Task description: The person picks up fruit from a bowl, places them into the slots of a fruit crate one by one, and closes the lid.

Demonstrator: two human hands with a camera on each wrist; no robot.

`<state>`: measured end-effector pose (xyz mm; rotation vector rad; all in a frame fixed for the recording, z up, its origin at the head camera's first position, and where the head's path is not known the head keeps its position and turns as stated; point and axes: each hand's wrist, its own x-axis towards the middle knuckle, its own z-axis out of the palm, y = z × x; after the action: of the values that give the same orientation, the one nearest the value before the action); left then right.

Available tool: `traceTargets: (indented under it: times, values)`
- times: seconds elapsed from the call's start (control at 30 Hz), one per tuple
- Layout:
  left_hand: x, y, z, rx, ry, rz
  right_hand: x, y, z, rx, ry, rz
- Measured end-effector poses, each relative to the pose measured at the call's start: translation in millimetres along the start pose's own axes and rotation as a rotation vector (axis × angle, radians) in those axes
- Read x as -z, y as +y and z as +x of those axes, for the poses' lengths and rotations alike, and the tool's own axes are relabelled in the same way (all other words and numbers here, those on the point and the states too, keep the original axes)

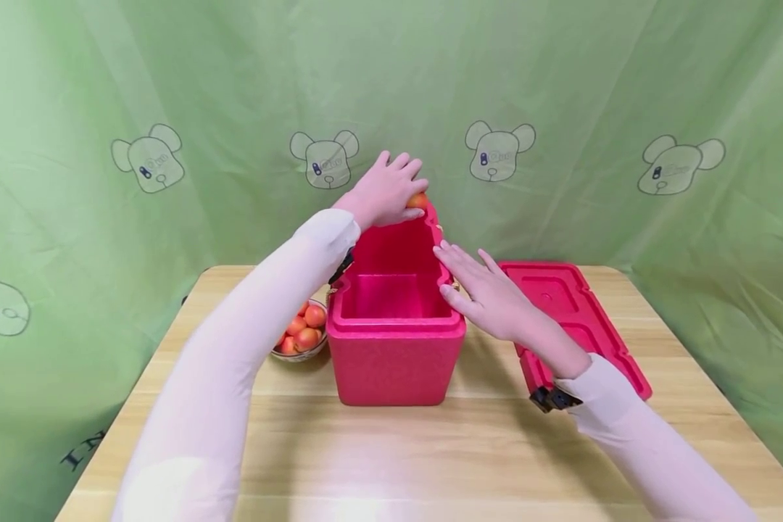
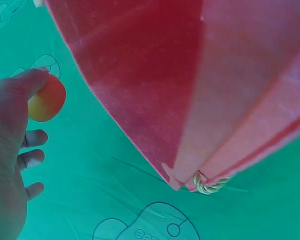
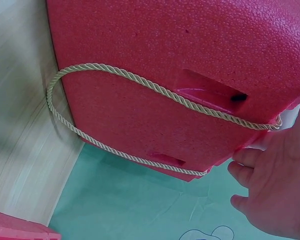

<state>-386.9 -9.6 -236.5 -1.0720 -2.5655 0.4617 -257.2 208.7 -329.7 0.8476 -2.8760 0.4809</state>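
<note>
My left hand pinches an orange-red apricot above the far rim of an uncovered red foam box. The left wrist view shows the apricot at the thumb tip, with the other fingers spread apart below it. On the box's right rim lies my right hand, its fingers fairly straight and touching the edge. To the left of the box, a patterned bowl holds several apricots. What I see of the box's inside is bare red wall and floor.
A red lid lies on the wooden table to the right of the box. Twisted gold rope loops along the box's side. A green curtain with bear heads hangs behind the table.
</note>
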Motion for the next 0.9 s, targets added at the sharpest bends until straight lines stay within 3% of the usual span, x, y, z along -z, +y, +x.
traceTargets:
  times: [0.4,0.7,0.9]
  values:
    - [-0.3,2.6,2.9,0.018,-0.098,0.047,1.0,-1.1,-0.9,-0.013,0.0,-0.003]
    - [1.5,4.3,-2.2,0.066,-0.23,0.07,0.6,0.0,0.3,-0.003,0.002,-0.003]
    - [1.4,4.2,-4.6,0.058,-0.267,0.045,-0.1,0.6,1.3,-0.002,-0.01,-0.004]
